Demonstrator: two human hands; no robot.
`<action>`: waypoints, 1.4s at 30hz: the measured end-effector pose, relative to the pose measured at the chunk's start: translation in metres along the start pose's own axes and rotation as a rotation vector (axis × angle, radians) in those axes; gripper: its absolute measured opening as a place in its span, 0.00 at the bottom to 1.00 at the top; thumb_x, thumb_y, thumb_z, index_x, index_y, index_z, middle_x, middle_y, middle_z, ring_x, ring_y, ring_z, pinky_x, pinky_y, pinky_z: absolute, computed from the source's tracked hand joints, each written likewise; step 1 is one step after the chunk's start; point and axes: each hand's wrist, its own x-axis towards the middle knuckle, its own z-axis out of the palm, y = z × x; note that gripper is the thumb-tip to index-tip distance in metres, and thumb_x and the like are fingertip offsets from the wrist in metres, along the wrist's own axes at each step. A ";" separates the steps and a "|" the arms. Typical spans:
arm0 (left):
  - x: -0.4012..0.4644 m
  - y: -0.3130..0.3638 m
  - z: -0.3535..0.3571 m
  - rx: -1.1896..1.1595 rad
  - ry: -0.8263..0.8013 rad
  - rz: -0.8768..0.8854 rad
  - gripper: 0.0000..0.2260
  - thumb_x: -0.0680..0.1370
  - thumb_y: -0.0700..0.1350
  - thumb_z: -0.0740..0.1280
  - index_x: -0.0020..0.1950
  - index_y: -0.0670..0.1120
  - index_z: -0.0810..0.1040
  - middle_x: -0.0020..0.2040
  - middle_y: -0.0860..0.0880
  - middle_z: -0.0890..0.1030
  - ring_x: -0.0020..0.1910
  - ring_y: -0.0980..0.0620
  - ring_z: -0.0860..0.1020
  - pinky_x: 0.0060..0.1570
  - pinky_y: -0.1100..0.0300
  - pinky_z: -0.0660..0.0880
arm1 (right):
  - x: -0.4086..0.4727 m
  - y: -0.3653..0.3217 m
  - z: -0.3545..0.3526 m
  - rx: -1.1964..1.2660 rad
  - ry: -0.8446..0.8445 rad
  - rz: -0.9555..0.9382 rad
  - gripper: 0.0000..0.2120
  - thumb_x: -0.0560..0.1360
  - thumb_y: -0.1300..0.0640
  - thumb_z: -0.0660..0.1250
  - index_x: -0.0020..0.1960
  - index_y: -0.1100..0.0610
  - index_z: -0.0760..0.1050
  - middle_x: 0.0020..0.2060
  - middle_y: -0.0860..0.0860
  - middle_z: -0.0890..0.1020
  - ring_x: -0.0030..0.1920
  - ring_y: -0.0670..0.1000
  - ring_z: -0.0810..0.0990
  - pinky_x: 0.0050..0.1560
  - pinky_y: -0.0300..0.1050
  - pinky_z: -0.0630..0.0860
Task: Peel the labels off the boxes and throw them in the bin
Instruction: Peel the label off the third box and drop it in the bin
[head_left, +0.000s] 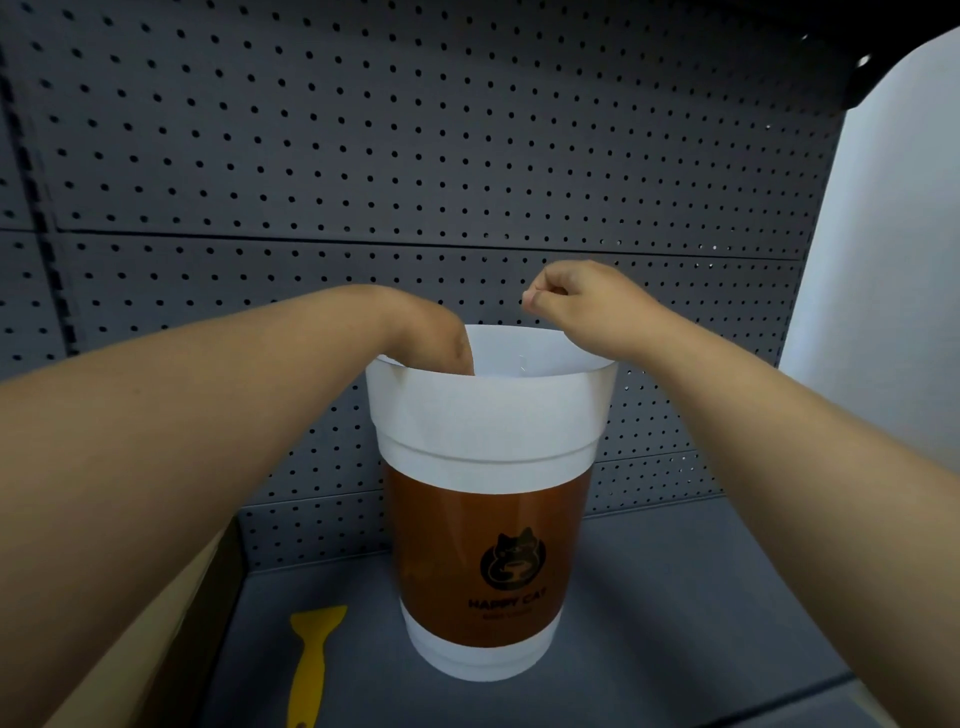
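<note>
Stood near the pegboard wall (415, 156), one cup-shaped bin (488, 499) on a grey shelf (701, 597), open room to its right. One yellow scraper (311, 660) lying just left of its base; one cardboard box edge (171, 623) at far left. Left hand (441, 338) plunged into the bin's mouth, fingers hidden, grip impossible to tell. Right hand (576, 296) curled closed above the rim, fingertips pinched together; any label there too small to make out.

A dark grey pegboard (415, 156) wall fills the back, a slotted upright (31, 208) at its left. Below runs a grey shelf (675, 597). A pale white wall (893, 234) glows at right.
</note>
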 end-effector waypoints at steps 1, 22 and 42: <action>0.000 0.000 0.000 0.008 0.000 0.018 0.11 0.78 0.52 0.61 0.58 0.55 0.79 0.58 0.58 0.78 0.52 0.56 0.74 0.56 0.60 0.70 | 0.000 0.000 0.000 -0.005 -0.005 -0.004 0.16 0.79 0.50 0.58 0.52 0.62 0.76 0.37 0.42 0.75 0.37 0.43 0.72 0.35 0.38 0.66; 0.003 -0.001 0.001 -0.003 0.064 0.014 0.18 0.79 0.58 0.57 0.56 0.49 0.79 0.46 0.55 0.75 0.49 0.53 0.73 0.54 0.59 0.66 | 0.001 0.000 0.008 -0.053 -0.009 -0.021 0.14 0.78 0.50 0.60 0.51 0.60 0.77 0.44 0.48 0.78 0.41 0.49 0.73 0.36 0.37 0.67; 0.003 -0.012 -0.002 -0.201 0.142 0.113 0.08 0.76 0.53 0.65 0.45 0.53 0.82 0.44 0.56 0.83 0.44 0.60 0.79 0.54 0.60 0.70 | 0.001 -0.004 0.010 -0.051 -0.028 -0.001 0.13 0.77 0.50 0.60 0.50 0.59 0.77 0.46 0.49 0.79 0.42 0.50 0.74 0.37 0.37 0.67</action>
